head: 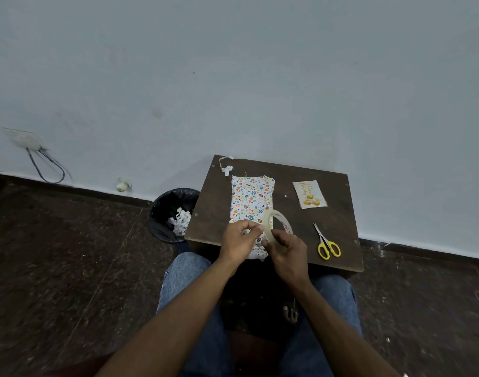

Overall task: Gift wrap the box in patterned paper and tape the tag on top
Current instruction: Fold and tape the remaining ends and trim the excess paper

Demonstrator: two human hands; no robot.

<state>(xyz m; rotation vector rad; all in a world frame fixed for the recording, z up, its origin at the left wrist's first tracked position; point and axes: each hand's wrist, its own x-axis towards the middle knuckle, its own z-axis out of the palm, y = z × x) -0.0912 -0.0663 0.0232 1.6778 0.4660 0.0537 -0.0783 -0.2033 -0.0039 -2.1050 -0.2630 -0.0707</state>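
A box wrapped in white paper with coloured egg and heart prints (251, 198) lies lengthwise on the small dark wooden table (339, 213). Both hands hover over its near end. My right hand (287, 253) holds a roll of clear tape (277, 225) upright. My left hand (239, 239) pinches at the roll's edge, fingers closed on what looks like the tape's free end. The near end of the box is mostly hidden under my hands. The tag (309, 194), a pale card with yellow shapes, lies flat to the right of the box.
Yellow-handled scissors (326, 243) lie near the table's right front corner. A paper strip scrap (226, 165) sits at the far left corner. A black-lined bin (173, 214) with paper scraps stands left of the table. My knees are under the table's front edge.
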